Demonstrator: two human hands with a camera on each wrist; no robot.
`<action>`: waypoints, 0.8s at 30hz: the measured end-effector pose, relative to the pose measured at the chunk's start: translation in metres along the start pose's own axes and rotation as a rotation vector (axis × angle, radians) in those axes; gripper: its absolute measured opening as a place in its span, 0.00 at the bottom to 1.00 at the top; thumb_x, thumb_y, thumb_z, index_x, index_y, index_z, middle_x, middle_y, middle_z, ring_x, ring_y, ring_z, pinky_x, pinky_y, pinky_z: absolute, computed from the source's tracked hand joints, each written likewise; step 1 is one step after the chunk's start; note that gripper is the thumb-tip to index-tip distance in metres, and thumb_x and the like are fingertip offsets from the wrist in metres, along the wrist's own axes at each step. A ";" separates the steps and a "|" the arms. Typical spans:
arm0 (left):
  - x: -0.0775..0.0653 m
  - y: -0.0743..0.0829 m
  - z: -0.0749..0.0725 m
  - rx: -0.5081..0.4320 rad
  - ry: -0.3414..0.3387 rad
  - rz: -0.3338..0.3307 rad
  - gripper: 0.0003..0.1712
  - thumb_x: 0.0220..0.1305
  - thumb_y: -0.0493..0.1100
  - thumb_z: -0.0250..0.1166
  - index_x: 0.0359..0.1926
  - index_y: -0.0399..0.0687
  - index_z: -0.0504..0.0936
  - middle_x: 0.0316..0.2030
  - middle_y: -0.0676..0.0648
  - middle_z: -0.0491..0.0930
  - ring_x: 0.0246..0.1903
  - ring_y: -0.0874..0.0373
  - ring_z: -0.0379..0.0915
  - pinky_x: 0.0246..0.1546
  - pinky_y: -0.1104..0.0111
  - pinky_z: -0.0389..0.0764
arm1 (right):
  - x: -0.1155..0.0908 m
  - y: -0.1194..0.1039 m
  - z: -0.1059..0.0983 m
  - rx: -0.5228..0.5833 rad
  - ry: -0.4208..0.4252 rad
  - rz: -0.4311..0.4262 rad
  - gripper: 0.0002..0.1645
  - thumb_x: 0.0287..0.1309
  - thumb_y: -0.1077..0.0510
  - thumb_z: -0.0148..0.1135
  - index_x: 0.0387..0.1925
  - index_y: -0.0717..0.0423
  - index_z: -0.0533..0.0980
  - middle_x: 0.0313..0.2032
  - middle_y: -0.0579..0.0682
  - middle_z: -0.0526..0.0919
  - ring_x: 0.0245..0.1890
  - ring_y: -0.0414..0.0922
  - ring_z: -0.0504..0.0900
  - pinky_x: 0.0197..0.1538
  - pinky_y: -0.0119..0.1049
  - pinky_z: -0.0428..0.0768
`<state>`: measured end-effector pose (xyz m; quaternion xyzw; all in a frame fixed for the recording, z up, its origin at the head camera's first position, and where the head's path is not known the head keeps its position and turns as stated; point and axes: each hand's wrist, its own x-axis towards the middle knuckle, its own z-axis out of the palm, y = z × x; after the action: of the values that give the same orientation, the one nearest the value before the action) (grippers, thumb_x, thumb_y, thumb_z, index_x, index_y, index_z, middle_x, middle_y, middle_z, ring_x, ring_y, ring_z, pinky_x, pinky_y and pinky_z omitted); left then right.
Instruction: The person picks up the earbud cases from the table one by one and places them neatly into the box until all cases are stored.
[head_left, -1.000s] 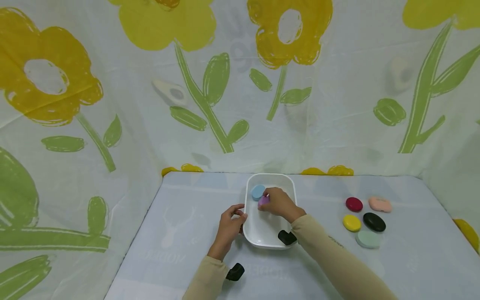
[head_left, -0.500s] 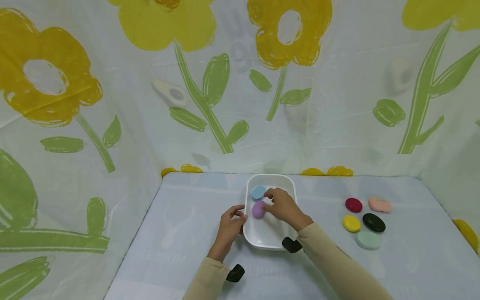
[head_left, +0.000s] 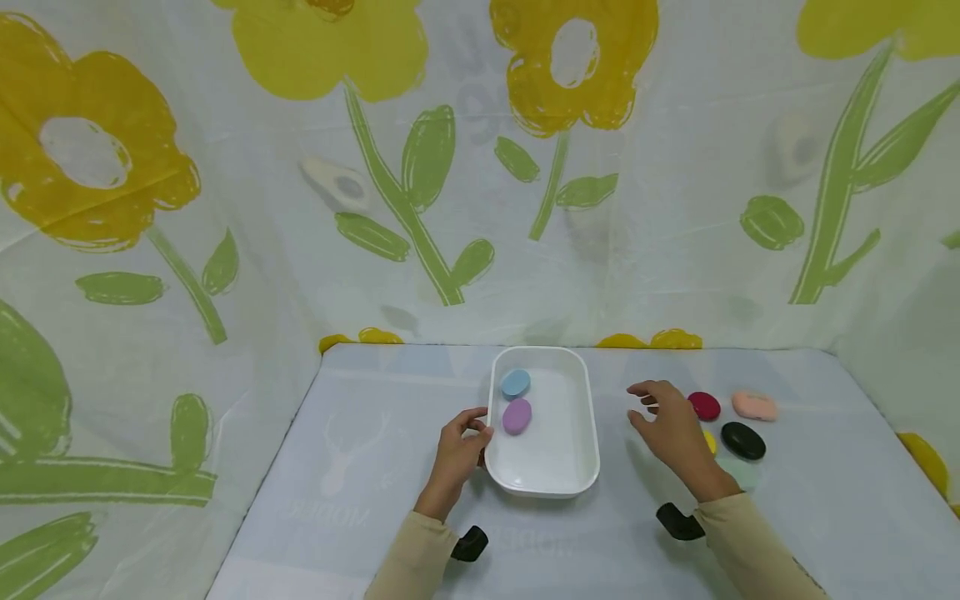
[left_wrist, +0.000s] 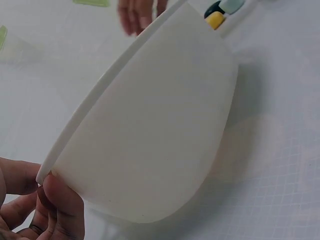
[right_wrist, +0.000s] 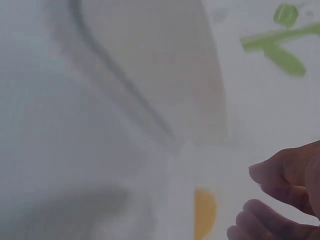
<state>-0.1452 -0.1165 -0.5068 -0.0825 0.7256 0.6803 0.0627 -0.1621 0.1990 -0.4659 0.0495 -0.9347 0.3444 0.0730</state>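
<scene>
A white plastic basin [head_left: 555,454] stands on the table in the head view. Inside, at its left, lie a light blue soap bar [head_left: 516,383] and a purple oval soap bar [head_left: 517,417]. My left hand [head_left: 457,454] grips the basin's left rim; in the left wrist view, thumb and fingers [left_wrist: 65,200] pinch that rim. Over the table between basin and loose soaps, my right hand [head_left: 675,429] holds nothing, thumb and fingertips apart. It partly covers a yellow soap bar [head_left: 709,442] and a pale green one [head_left: 741,472].
Right of my right hand lie a red soap bar [head_left: 704,406], a pink one [head_left: 754,406] and a black one [head_left: 743,440]. A flower-printed curtain [head_left: 675,208] stands behind the table and along its sides.
My right hand has let go of the purple soap bar, which now lies in the basin below the blue one. That hand has moved right, out of the basin. The left hand stays put.
</scene>
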 end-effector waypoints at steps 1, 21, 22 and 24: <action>0.000 0.000 0.000 0.001 0.000 0.001 0.23 0.74 0.32 0.63 0.68 0.32 0.76 0.45 0.42 0.75 0.26 0.58 0.75 0.22 0.71 0.78 | -0.004 0.008 -0.004 -0.012 0.004 -0.001 0.21 0.64 0.68 0.70 0.57 0.70 0.79 0.54 0.69 0.81 0.52 0.65 0.81 0.57 0.62 0.84; -0.002 0.001 0.003 0.005 0.004 0.002 0.23 0.75 0.33 0.63 0.68 0.32 0.76 0.45 0.43 0.75 0.27 0.58 0.75 0.23 0.71 0.79 | -0.040 0.075 -0.030 -0.212 -0.074 0.038 0.33 0.55 0.65 0.78 0.59 0.76 0.76 0.57 0.77 0.75 0.54 0.70 0.75 0.61 0.70 0.76; -0.002 0.000 0.003 0.007 0.004 0.001 0.23 0.75 0.33 0.63 0.68 0.32 0.76 0.45 0.43 0.75 0.27 0.58 0.75 0.23 0.71 0.79 | -0.041 0.076 -0.030 -0.216 -0.079 0.042 0.33 0.55 0.65 0.78 0.59 0.76 0.76 0.57 0.78 0.76 0.54 0.69 0.75 0.61 0.70 0.76; -0.002 -0.001 0.004 0.012 0.005 -0.001 0.23 0.75 0.33 0.63 0.68 0.32 0.76 0.45 0.43 0.75 0.27 0.58 0.75 0.23 0.71 0.79 | -0.041 0.079 -0.029 -0.224 -0.087 0.044 0.32 0.55 0.66 0.78 0.58 0.76 0.76 0.57 0.78 0.76 0.53 0.69 0.76 0.61 0.70 0.76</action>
<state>-0.1433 -0.1129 -0.5076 -0.0842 0.7297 0.6757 0.0620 -0.1298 0.2796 -0.5015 0.0355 -0.9705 0.2368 0.0297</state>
